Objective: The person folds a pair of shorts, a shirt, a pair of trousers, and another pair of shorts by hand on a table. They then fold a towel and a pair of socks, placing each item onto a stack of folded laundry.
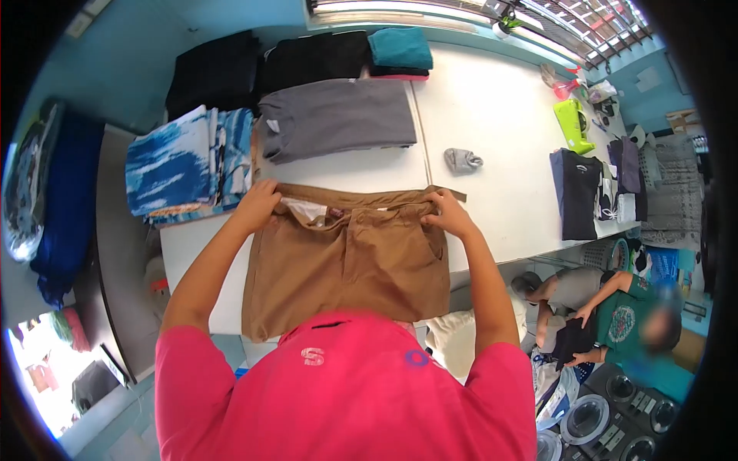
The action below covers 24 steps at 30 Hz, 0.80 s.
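Note:
Brown shorts [350, 253] lie spread out at the front edge of the white table [500, 115], waistband away from me, legs hanging toward my body. My left hand [260, 204] pinches the left end of the waistband, beside a blue and white patterned folded stack [173, 165]. At the other end of the waistband, my right hand [448, 213] grips the cloth near the pocket. Just beyond the waistband is a folded grey garment [338, 119]. A small rolled grey bundle [463, 160] sits to the right, past my right hand.
Black folded clothes [315, 61] and a teal folded pile [401, 49] line the back. Dark folded garments [578, 192] lie at the table's right end, near a lime green object [573, 125]. Two people [626, 315] handle clothes beside washing machines [584, 419] at lower right.

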Each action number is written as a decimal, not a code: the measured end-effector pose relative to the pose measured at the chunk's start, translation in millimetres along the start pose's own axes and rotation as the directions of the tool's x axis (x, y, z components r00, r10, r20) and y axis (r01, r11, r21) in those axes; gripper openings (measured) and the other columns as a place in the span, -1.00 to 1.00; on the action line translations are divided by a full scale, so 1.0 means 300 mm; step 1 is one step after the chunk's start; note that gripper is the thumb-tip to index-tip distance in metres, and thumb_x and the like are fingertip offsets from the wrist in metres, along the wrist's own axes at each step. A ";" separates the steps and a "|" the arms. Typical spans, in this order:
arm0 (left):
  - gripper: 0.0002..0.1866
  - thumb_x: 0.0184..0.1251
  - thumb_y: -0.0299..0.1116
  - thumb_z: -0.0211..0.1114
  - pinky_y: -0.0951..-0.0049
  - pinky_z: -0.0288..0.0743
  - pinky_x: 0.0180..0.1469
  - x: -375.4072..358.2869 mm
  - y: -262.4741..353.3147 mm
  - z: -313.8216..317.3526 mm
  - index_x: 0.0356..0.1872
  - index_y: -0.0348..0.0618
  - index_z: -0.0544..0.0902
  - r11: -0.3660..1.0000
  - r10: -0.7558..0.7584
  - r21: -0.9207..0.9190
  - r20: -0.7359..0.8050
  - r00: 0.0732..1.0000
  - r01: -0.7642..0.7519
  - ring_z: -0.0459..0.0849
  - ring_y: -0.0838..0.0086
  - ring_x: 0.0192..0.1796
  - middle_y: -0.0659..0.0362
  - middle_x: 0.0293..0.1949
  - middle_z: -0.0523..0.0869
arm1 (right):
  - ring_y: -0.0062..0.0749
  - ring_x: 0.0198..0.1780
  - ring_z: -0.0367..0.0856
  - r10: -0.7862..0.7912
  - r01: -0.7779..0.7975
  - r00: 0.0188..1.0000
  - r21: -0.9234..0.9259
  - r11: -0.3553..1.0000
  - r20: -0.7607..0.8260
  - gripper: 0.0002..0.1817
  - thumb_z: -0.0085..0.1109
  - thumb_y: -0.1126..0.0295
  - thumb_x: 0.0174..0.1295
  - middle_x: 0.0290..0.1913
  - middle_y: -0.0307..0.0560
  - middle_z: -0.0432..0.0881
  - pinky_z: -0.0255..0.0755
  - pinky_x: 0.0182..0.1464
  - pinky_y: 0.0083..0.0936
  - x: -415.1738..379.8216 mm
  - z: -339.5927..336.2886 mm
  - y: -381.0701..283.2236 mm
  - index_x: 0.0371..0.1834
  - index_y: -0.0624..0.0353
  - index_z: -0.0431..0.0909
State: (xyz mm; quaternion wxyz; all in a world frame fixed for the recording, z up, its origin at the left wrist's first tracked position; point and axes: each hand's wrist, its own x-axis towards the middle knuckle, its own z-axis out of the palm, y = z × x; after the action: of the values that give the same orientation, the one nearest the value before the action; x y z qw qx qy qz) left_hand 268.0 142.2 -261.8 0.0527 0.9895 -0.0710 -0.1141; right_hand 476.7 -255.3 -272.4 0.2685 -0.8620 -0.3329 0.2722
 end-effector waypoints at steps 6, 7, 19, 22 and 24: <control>-0.71 -0.20 -0.45 0.30 0.28 0.40 -0.13 -0.123 0.025 -0.167 -0.36 -0.22 0.46 0.928 -0.210 -0.325 -0.044 0.977 0.184 0.47 0.12 -0.11 0.03 -0.18 0.49 | -0.30 -0.26 0.44 -0.110 0.114 0.989 0.040 0.993 -0.097 -0.74 0.30 0.35 -0.10 -0.33 -0.09 0.44 0.35 -0.19 -0.45 -0.153 -0.074 0.005 -0.39 0.20 0.46; -0.74 -0.16 -0.49 0.23 0.33 0.41 -0.18 -0.147 0.011 -0.199 -0.34 -0.22 0.47 0.905 -0.197 -0.395 -0.065 0.978 0.156 0.51 0.20 -0.20 0.03 -0.26 0.52 | -0.40 -0.29 0.44 -0.077 0.101 0.989 0.194 0.976 -0.123 -0.79 0.28 0.42 -0.10 -0.36 -0.14 0.43 0.34 -0.21 -0.51 -0.198 -0.093 -0.018 -0.43 0.23 0.46; -0.37 -0.12 -0.69 -0.13 0.58 0.14 0.21 -0.246 0.283 -0.635 0.15 -0.15 0.30 0.469 -0.174 -0.851 -0.350 0.920 -0.236 0.34 0.50 0.16 0.19 0.08 0.40 | -0.69 -0.25 0.38 0.139 0.172 0.858 0.531 0.830 -0.495 -0.75 0.15 0.62 -0.07 -0.29 -0.37 0.45 0.27 -0.21 -0.72 -0.808 -0.350 -0.354 -0.31 0.11 0.39; -0.44 -0.06 -0.68 -0.12 0.55 0.16 0.22 -0.307 0.370 -0.841 0.08 -0.17 0.41 0.650 -0.087 -0.652 -0.573 0.815 -0.389 0.35 0.51 0.17 0.17 0.09 0.45 | -0.66 -0.19 0.39 0.030 0.242 0.736 0.304 0.921 -0.677 -0.68 0.14 0.62 -0.10 -0.23 -0.32 0.44 0.28 -0.17 -0.71 -0.995 -0.511 -0.461 -0.23 0.11 0.39; -0.51 0.05 -0.65 -0.10 0.51 0.19 0.21 -0.366 0.406 -0.936 0.09 -0.20 0.41 0.623 -0.272 -0.676 -0.659 0.702 -0.394 0.40 0.47 0.14 0.14 0.05 0.49 | -0.63 -0.17 0.39 -0.014 0.297 0.582 0.197 0.934 -0.813 -0.68 0.13 0.61 -0.05 -0.22 -0.30 0.44 0.27 -0.13 -0.69 -1.120 -0.582 -0.620 -0.19 0.13 0.39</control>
State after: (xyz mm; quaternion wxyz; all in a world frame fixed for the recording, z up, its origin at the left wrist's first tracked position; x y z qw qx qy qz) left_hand 212.0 63.9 48.8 0.5025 0.8246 -0.0253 0.2588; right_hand 298.5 -428.6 68.7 0.5447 -0.8044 -0.2047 -0.1196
